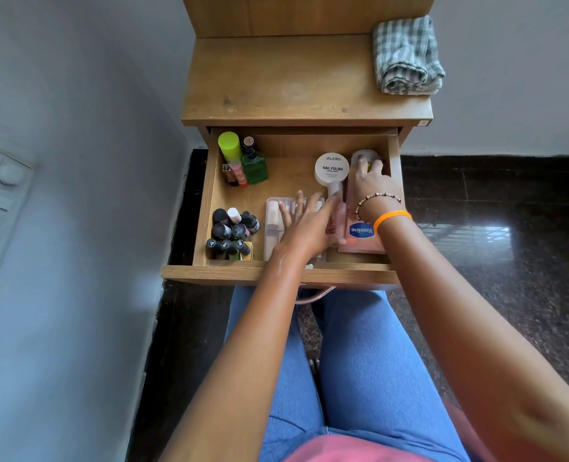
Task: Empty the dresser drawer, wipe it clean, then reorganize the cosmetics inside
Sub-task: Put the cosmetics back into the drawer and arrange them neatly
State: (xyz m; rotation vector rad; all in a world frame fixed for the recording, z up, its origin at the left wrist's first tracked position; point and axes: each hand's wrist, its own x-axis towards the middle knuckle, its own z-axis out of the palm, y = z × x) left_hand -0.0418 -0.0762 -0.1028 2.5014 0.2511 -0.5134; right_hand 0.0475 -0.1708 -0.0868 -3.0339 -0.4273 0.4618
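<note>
The wooden dresser drawer (276,274) stands pulled open over my lap with cosmetics inside. My right hand (373,183) reaches to the back right corner, fingers curled over the top of a pink Vaseline bottle (361,232) lying along the right wall. My left hand (304,225) lies with straight, spread fingers on a clear plastic case (272,225) and touches a slim pink bottle (336,191) beside it. A white nail polish remover jar (331,168) sits behind. Several dark nail polish bottles (231,233) cluster at the front left. A lime tube (229,146) and a green bottle (255,168) stand at the back left.
A folded green checked cloth (408,56) lies on the right end of the dresser top (276,78). A wall with a switch panel (0,201) is close on the left. Dark polished floor (509,201) extends to the right. My knees in blue jeans sit under the drawer.
</note>
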